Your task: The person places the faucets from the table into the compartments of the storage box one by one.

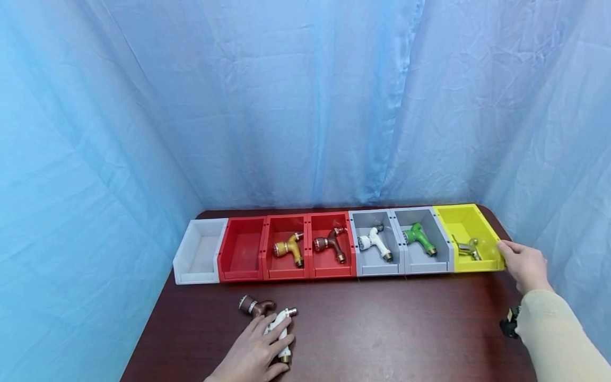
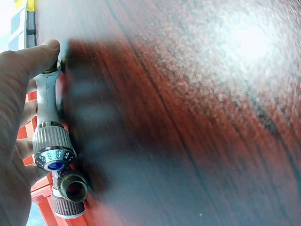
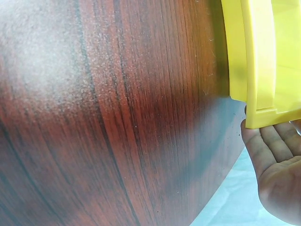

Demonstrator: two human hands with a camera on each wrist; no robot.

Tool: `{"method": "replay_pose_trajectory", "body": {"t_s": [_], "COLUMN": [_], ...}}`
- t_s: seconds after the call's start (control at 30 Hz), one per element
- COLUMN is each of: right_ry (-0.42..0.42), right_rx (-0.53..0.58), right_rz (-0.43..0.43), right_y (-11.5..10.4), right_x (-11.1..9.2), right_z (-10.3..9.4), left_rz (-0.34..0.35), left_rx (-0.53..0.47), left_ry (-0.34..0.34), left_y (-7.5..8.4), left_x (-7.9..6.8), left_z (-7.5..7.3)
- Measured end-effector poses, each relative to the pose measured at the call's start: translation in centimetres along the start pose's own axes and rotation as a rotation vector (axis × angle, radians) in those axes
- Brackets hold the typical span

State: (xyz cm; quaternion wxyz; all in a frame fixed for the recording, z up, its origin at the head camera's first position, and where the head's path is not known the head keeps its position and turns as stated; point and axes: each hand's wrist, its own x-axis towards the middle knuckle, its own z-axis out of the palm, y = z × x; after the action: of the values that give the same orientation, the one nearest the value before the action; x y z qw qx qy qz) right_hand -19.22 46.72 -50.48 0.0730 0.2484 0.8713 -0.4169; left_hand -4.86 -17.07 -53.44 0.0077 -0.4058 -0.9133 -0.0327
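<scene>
My left hand (image 1: 258, 347) holds a white faucet (image 1: 282, 339) low over the table, its fingers across the body. In the left wrist view, the thumb lies at the brass threaded end of this white faucet (image 2: 47, 101), and its ribbed knob points down the frame. Just behind it is a brown faucet (image 1: 255, 305), partly hidden by the hand. At the far right, my right hand (image 1: 525, 262) touches the front right corner of a yellow bin (image 1: 487, 265). The right wrist view shows straight fingers (image 3: 258, 146) against the side of this yellow bin (image 3: 263, 110).
Bins stand in a row at the table's back: white (image 1: 198, 278), several red, including one (image 1: 241, 276) without a faucet, and two grey. Gold (image 1: 291, 249), brown (image 1: 330, 244), white (image 1: 375, 244) and green (image 1: 420, 239) faucets lie inside; the yellow bin holds a metallic one (image 1: 470, 248).
</scene>
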Motion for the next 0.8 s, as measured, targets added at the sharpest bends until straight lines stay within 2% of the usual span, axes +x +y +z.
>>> {"method": "replay_pose_trajectory", "body": {"t_s": [0.13, 0.4, 0.8], "right_ry": [0.005, 0.012, 0.011], "right_rx": [0.0, -0.003, 0.016], "right_rz": [-0.012, -0.009, 0.01], "right_y": [0.05, -0.09, 0.01], "right_x": [-0.03, 0.0, -0.1], "right_z": [0.04, 0.07, 0.08], "left_rz": [-0.003, 0.016, 0.027], "left_rx": [-0.013, 0.008, 0.004], "left_ry": [-0.022, 0.029, 0.032], "left_y": [0.02, 0.17, -0.06], "left_x": [0.07, 0.19, 0.35], "left_z": [-0.07, -0.08, -0.29]}}
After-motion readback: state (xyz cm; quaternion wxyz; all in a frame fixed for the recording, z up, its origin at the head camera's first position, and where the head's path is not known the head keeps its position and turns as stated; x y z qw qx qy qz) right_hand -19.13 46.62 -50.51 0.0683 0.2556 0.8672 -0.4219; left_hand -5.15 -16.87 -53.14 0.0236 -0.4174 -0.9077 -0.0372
